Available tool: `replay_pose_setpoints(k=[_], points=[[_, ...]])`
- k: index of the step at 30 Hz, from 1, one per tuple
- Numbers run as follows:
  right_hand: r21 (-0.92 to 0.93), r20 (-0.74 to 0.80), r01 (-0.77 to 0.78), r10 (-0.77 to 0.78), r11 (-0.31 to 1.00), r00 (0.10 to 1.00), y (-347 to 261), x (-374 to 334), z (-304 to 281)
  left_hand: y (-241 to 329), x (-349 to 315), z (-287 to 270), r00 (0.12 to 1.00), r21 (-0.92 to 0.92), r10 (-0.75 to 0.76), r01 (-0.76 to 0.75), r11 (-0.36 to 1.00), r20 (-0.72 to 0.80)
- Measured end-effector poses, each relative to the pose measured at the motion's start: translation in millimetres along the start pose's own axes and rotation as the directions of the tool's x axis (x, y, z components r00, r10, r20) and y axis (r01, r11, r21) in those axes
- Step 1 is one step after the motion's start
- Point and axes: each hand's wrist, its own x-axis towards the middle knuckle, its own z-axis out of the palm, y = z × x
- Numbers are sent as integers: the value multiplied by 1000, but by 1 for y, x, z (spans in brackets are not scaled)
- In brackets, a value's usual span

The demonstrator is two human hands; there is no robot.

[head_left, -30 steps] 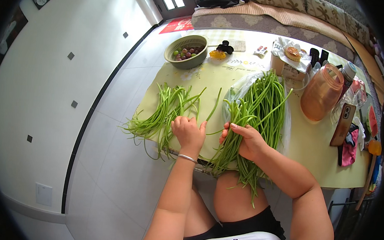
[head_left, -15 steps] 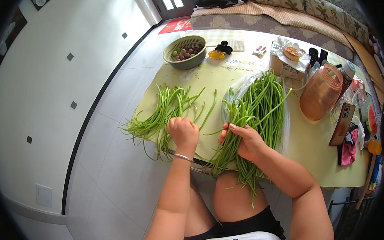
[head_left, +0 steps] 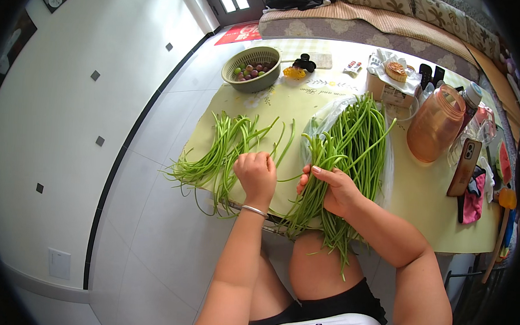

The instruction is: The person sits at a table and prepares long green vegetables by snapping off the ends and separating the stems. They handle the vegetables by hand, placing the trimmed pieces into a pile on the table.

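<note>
Pale floor tiles and a white wall lay left of a tabletop [head_left: 439, 228] covered in yellow-green cloth, with a patterned sofa [head_left: 314, 29] beyond its far edge. Near the middle of the near edge, the right hand [head_left: 342, 191] gripped a bunch of long green vegetable stems [head_left: 309, 201], their ends hanging over that edge. Just behind it, a larger heap of stems [head_left: 364, 132] rested on a clear plastic bag [head_left: 386, 190]. Left of these, the left hand [head_left: 256, 173] was closed, knuckles up; whether it held a stem I could not tell. Beside it, toward the near left corner, lay a smaller pile of stems [head_left: 216, 154]. Grapes [head_left: 254, 72] sat in an olive colander [head_left: 227, 73] by the far left corner. Toward the right edge stood an orange translucent jar [head_left: 435, 127], near a phone [head_left: 465, 167].
</note>
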Motion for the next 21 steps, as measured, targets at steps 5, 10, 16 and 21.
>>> replay_pose_setpoints(k=[5, 10, 16, 21], points=[[-2, 5, 3, -3, 1000, 1000, 0, 1, -3, 8, 0, 12, 990, -71, 28, -18, 997, 142], [8, 6, -3, 2, 1000, 1000, 0, -1, -3, 11, -1, 20, 989, -29, -22, 26, 999, 144], [20, 2, 3, -3, 1000, 1000, 0, -1, -3, 8, -4, 16, 959, -64, -198, 215, 975, 204], [18, 20, -2, 2, 1000, 1000, -1, 0, -1, 10, -4, 3, 957, 55, -159, 150, 987, 244]])
